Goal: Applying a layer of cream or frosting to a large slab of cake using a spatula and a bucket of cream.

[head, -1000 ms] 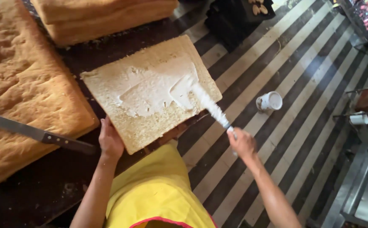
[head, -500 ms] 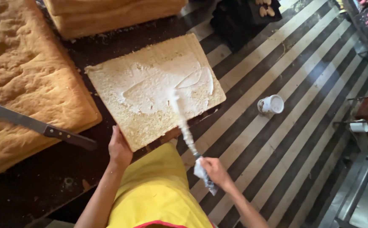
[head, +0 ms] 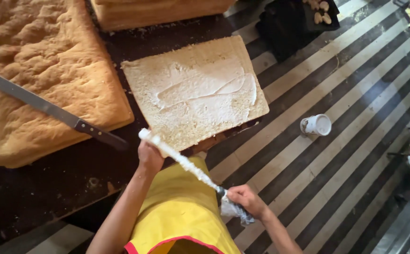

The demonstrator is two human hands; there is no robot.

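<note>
Head view: looking down over a dark worktable (head: 49, 188) and a black-and-white striped floor (head: 355, 84).
Uncut sponge sheet (head: 40, 70): the biggest thing here, golden-brown, lying at the left of the table.
Long knife (head: 49, 109): rests across that sheet, its black handle pointing toward the person.
Stacked sponge slab (head: 162, 11): at the table's far edge.
Cut sponge layer (head: 195, 91): pale, square, at the table's near right corner, its top smeared with white cream.
Yellow apron (head: 181, 211): below the layer, at the bottom edge.
Palette knife (head: 179, 160): long, coated in cream, held off the layer, just in front of its near edge.
Right hand (head: 247, 200): fingers closed around the palette knife's handle.
Left hand (head: 149, 157): against the blade near its tip; whether it grips cannot be told.
White cup (head: 316, 125): on the floor, to the right.
</note>
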